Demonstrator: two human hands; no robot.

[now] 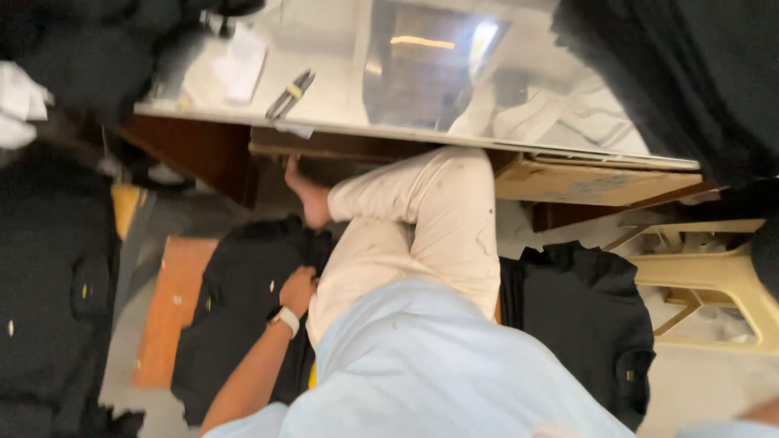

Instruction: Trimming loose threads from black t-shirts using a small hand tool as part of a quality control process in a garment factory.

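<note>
Cloth [235, 316] at lower left, pinched in our left hand [298, 289], may slide off; right hand unseen.

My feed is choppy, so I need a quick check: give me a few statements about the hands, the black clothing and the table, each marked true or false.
1. The left hand rests on the black garment beside the leg. True.
2. A white band sits on the left wrist. True.
3. The left hand holds the pliers. False: the pliers lie on the glossy table top, away from the hand.
4. The trousers are black. False: the trousers are cream-coloured.
5. A second black garment lies on the other side of the legs. True.
6. The right hand grips that garment. False: the right hand is not in view.
</note>
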